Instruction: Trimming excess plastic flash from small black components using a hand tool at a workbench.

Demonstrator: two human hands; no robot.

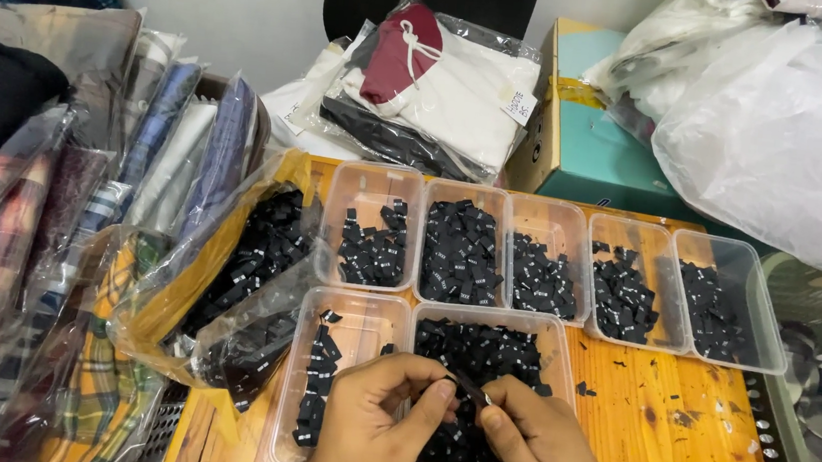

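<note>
My left hand and my right hand meet over a clear plastic tub full of small black fabric labels. Between the fingertips of both hands I pinch one small black label. To the left of that tub stands another clear tub with a strip of black labels along its left side. Behind them, a row of several clear tubs holds more black labels, sorted into separate piles.
All tubs sit on an orange wooden tabletop. A yellow and clear plastic bag of labels lies at the left, next to bagged plaid fabrics. Bagged garments, a teal box and white plastic bags stand behind.
</note>
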